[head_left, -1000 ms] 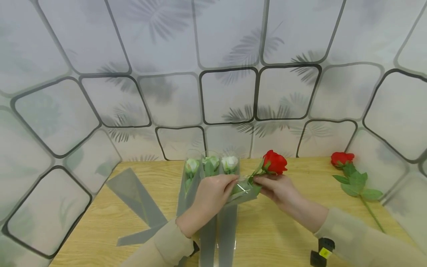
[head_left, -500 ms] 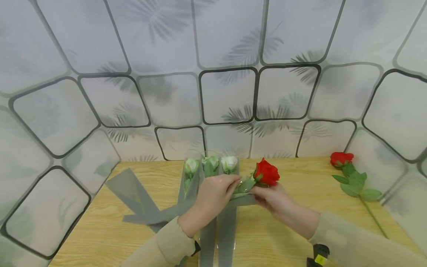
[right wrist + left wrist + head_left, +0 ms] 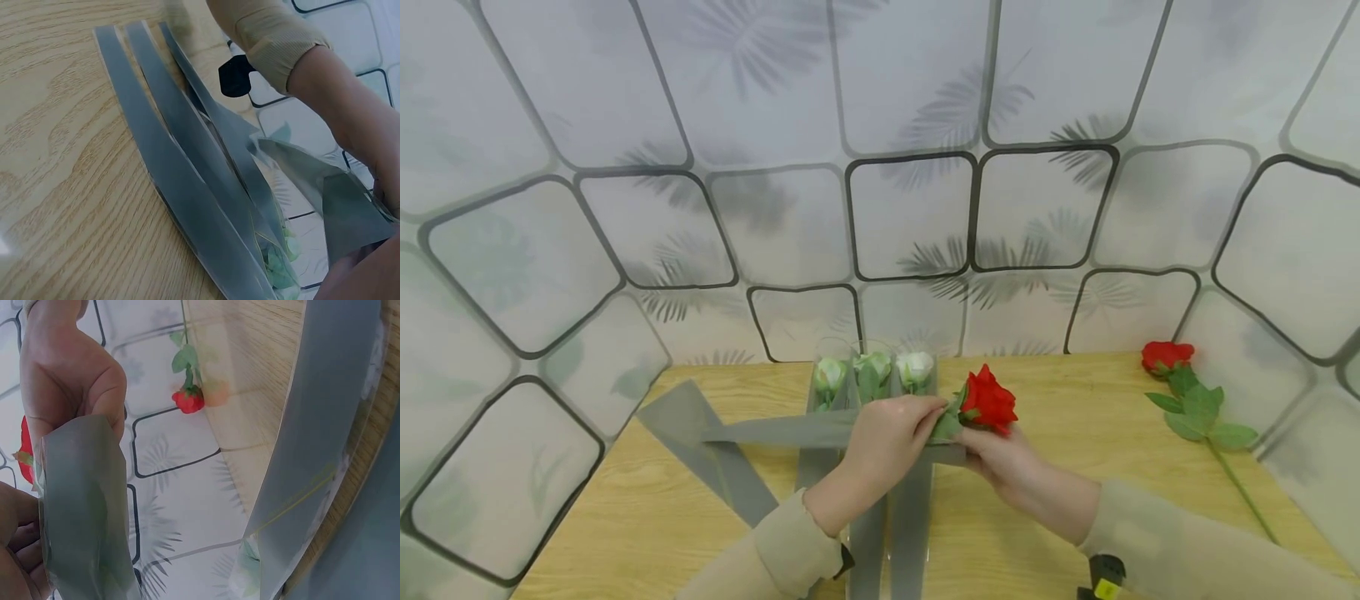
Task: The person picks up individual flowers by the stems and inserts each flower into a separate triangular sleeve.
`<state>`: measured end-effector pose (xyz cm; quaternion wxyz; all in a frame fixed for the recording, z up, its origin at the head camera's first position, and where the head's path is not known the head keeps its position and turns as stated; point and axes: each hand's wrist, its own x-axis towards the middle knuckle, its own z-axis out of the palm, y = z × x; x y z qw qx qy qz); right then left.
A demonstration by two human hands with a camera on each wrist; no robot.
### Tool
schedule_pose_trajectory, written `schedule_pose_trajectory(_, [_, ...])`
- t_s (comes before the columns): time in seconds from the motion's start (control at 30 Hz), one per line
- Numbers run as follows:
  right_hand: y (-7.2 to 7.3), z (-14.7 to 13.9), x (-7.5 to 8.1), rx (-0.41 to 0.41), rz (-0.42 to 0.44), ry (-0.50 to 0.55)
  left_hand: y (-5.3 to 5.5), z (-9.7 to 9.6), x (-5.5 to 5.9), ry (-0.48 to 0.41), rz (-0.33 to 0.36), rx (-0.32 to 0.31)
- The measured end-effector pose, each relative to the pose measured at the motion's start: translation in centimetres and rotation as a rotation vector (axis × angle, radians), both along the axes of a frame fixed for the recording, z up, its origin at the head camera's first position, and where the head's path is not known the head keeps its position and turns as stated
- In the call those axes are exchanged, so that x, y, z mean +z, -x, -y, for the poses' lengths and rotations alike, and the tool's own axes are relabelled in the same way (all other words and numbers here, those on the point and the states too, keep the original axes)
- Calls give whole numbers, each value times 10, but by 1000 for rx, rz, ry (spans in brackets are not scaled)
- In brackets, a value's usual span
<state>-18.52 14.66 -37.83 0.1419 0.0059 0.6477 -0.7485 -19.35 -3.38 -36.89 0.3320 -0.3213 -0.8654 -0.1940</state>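
Observation:
A red rose (image 3: 990, 400) pokes its bloom out of the wide end of a grey, clear-fronted flower sleeve (image 3: 790, 429); its stem is hidden by the sleeve and hands. My left hand (image 3: 887, 437) pinches the sleeve near its mouth, just left of the bloom. From the right, my right hand (image 3: 1018, 467) grips the mouth's lower edge under the bloom. In the left wrist view the sleeve (image 3: 87, 506) spans between both hands. Below it on the table lie several sleeves side by side with white roses (image 3: 915, 371), partly covered by my left arm.
Another red rose (image 3: 1168, 357) with a leafy stem lies at the table's right side. A flat grey sleeve (image 3: 722, 467) lies slantwise at the left. Patterned panels (image 3: 913, 217) stand around the back and sides of the wooden table (image 3: 1037, 533).
The red bloom and my right hand have moved left and slightly down, closer to my left hand. The held sleeve's narrow tail has swung up until nearly level.

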Motion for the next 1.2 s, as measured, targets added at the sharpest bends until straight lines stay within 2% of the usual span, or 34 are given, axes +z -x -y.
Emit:
schedule_pose_trajectory(0.17, [-1,2,-1,-4,5,8,-1,0,0,-5,8,-1])
schedule_pose_trajectory(0.43, [4,-5,-1,107,-4,59,0,2,-1,-13,17,10])
schedule_pose_trajectory(0.53, [7,-7,3,109,2,65,1,5,-2,-14,25,24])
schedule_pose_trajectory(0.67, [11,-11,4,-1,-8,-13,3,9,0,-23,33,38])
schedule_pose_trajectory(0.77, [12,-16,2,-72,-28,-116,3,12,2,-34,24,48])
schedule_pose_trajectory(0.97, [8,-30,-3,-72,-101,-298,5,15,5,-47,11,67])
schedule_pose_trajectory(1.07, [6,-35,-4,-72,-113,-336,6,16,5,-44,11,80])
schedule_pose_trajectory(1.2, [5,-39,-1,-80,-123,-337,8,17,4,-52,15,79])
